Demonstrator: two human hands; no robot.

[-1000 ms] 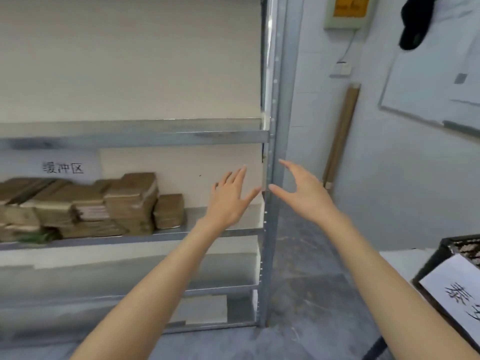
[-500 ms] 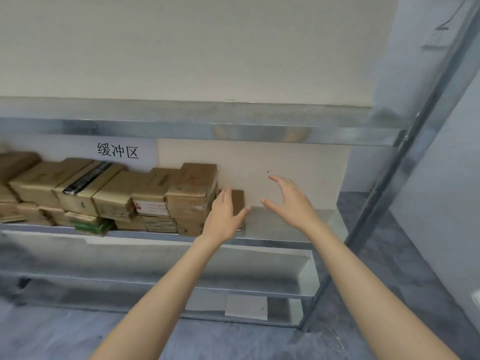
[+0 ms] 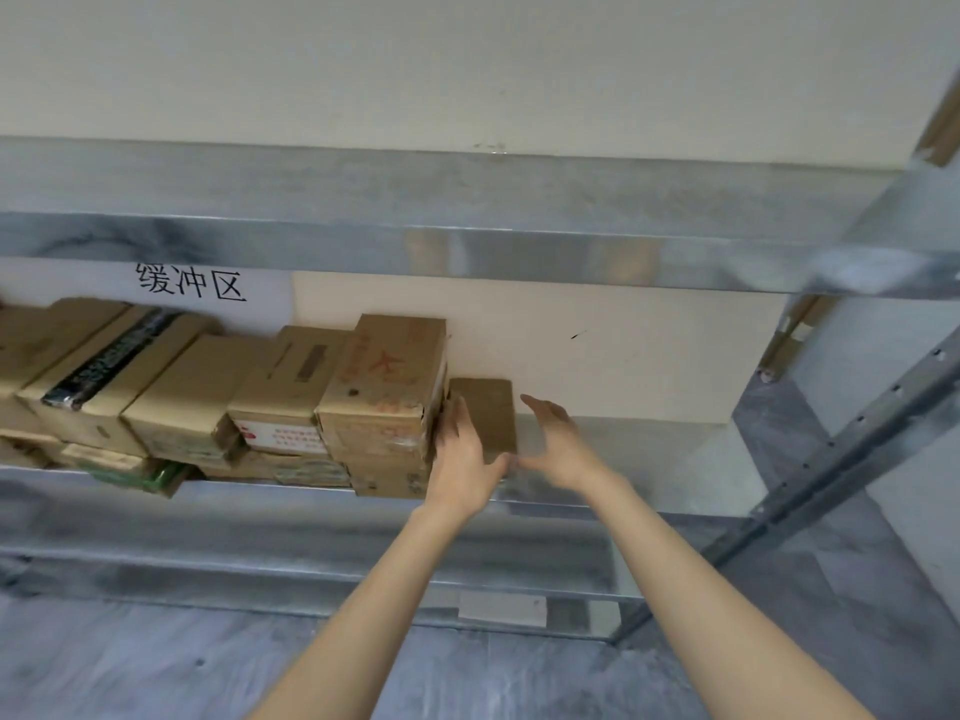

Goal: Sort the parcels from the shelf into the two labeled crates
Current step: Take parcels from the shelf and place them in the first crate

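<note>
A row of brown cardboard parcels [image 3: 218,402] fills the left part of a metal shelf [image 3: 613,493]. At the row's right end stands a small brown parcel [image 3: 488,413], lower than the stacked boxes [image 3: 384,387] beside it. My left hand [image 3: 462,459] lies with straight fingers against the small parcel's left side, between it and the stack. My right hand [image 3: 556,439] is spread open at the parcel's right side, very close to it; contact is not clear. The two crates are out of view.
A paper sign with black characters [image 3: 192,285] hangs on the wall above the parcels. The shelf board above [image 3: 467,246] overhangs the row. A steel upright [image 3: 831,449] bounds the shelf on the right. The grey floor [image 3: 156,662] lies below.
Both hands have moved forward and closer together, from hovering in front of the shelf to either side of the small end parcel. The view has turned left and come nearer the shelf.
</note>
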